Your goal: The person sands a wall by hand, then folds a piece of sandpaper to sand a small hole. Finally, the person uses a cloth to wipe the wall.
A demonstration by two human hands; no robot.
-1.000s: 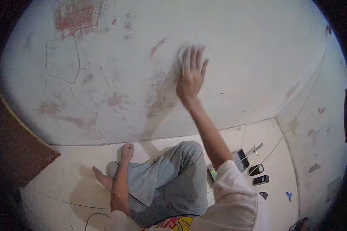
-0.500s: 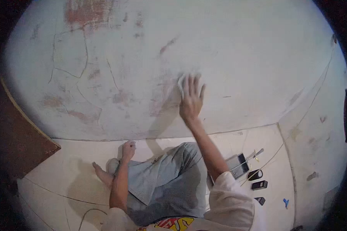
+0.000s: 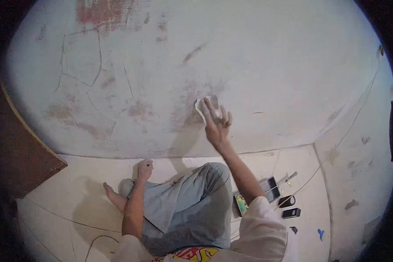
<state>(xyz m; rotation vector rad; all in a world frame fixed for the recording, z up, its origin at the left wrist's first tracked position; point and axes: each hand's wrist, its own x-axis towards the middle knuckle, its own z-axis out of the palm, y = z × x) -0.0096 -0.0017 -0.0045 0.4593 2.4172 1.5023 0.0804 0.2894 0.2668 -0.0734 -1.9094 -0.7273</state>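
My right hand (image 3: pixel 218 124) presses a folded piece of sandpaper (image 3: pixel 200 108), grey with a pale edge, against the white wall (image 3: pixel 284 74). Two of its fingers reach out over the sheet, and the others are bent. Reddish and grey scuffed patches (image 3: pixel 187 98) mark the wall around it. My left hand (image 3: pixel 144 169) is curled into a fist low by the foot of the wall, near my bent knee. A dark spot shows between its fingers; whether anything is inside is hidden.
To the right of my legs lie an open grey tray (image 3: pixel 273 188) with a long-handled tool (image 3: pixel 288 178) across it, several small black items (image 3: pixel 291 212) and a blue object (image 3: pixel 321 234). A brown board (image 3: pixel 35 161) stands at left. Thin cords cross the floor.
My right hand has slid down the wall with the sandpaper, and some fingers have bent. The left fist stays about where it was. The view has shifted slightly.
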